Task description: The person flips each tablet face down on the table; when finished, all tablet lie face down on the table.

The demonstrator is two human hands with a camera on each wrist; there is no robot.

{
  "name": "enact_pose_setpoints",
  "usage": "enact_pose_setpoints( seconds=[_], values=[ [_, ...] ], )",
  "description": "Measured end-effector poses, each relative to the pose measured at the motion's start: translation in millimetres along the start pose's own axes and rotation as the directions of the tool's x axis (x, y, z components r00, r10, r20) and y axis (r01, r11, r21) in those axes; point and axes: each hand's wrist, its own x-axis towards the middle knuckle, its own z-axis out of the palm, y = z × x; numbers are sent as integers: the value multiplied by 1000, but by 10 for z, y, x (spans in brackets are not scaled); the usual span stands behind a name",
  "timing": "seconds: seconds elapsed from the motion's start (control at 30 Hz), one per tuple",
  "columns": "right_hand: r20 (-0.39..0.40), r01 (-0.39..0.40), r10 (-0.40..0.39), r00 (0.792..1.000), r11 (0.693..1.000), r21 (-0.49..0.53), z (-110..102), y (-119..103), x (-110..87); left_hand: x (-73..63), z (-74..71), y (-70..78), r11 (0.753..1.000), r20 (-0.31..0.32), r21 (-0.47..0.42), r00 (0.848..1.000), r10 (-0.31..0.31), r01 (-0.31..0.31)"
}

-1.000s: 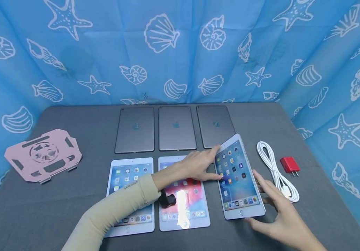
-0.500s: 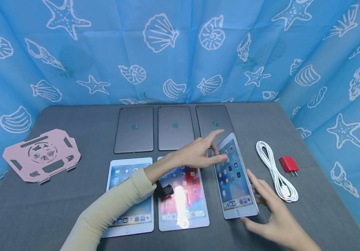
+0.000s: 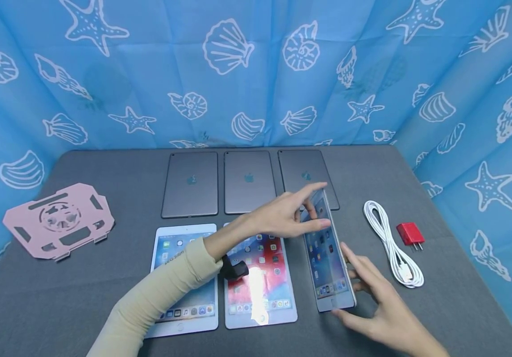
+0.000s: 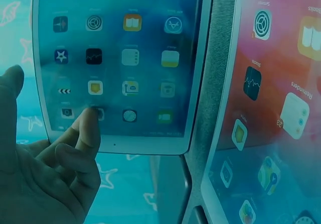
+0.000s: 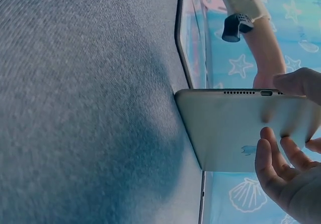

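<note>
White thin rectangular tablet with lit blue screen is standing steeply tilted on its left long edge, right of centre on grey cloth-covered counter, long axis running roughly from counter's front edge toward its back edge. Right hand is gripping it, thumb at bottom edge, fingers curling behind. Left hand is hovering screen-side, nearer the top end, fingers loosely parted, contact unclear. Tablet is sitting between both hands.

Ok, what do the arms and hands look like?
A cream fabric sleeve on the left arm carries dark lettering, too blurred to read; a stubby black device sits at the wrist. The left hand and right hand are ungloved; no right sleeve shows.
</note>
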Motion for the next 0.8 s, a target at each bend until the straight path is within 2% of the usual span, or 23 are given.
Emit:
enact_pose_setpoints(
  seconds=[0.2,0.43,0.57,0.8],
  values=[
    [16,-42,42,999,999,16,44,-5,16,-34,-17,-14,1000,3,-3,1000,-13,13],
    [38,-26,25,999,999,24,129,47,17,-68,-43,-25,999,-3,-13,999,-50,50],
    [70,-95,98,993,995,-38,180,101,-6,-99,-64,-49,995,15,-58,997,-77,77],
    [95,-107,127,987,975,-193,262,236,-62,-178,-202,-65,985,98,-113,988,-117,128]
  ],
)
